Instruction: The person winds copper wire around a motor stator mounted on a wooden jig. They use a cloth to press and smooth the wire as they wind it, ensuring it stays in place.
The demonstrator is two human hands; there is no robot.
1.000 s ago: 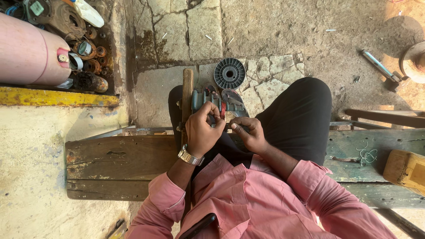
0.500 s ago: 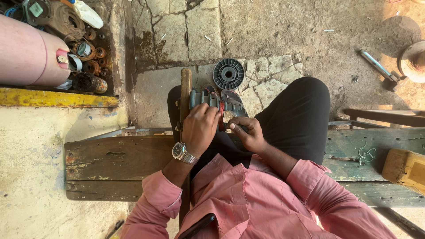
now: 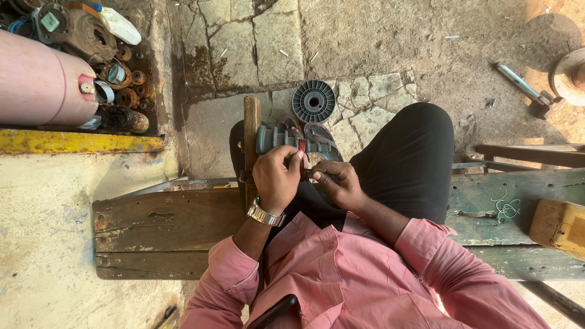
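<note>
I sit on a wooden bench (image 3: pixel 164 231) in a pink shirt and black trousers. My left hand (image 3: pixel 277 180), with a metal watch on the wrist, presses its fingers onto a grey-blue ribbed part (image 3: pixel 271 139) that carries a red winding (image 3: pixel 301 149). That part rests against an upright wooden stick (image 3: pixel 251 131) between my knees. My right hand (image 3: pixel 335 183) sits just right of it, its fingers pinched around something small and dark that I cannot make out. A grey plastic spool (image 3: pixel 313 101) lies on the stone floor beyond my hands.
A pink cylinder (image 3: pixel 39 82) and rusty metal parts (image 3: pixel 116 79) sit at the upper left behind a yellow ledge (image 3: pixel 73 143). A hammer-like tool (image 3: pixel 521 85) lies on the ground at upper right. A wooden block (image 3: pixel 557 225) and some wire (image 3: pixel 504 208) rest on the bench's right end.
My left hand has shifted slightly along the grey-blue part, fingers moving over the red winding. My right hand has stayed in nearly the same place.
</note>
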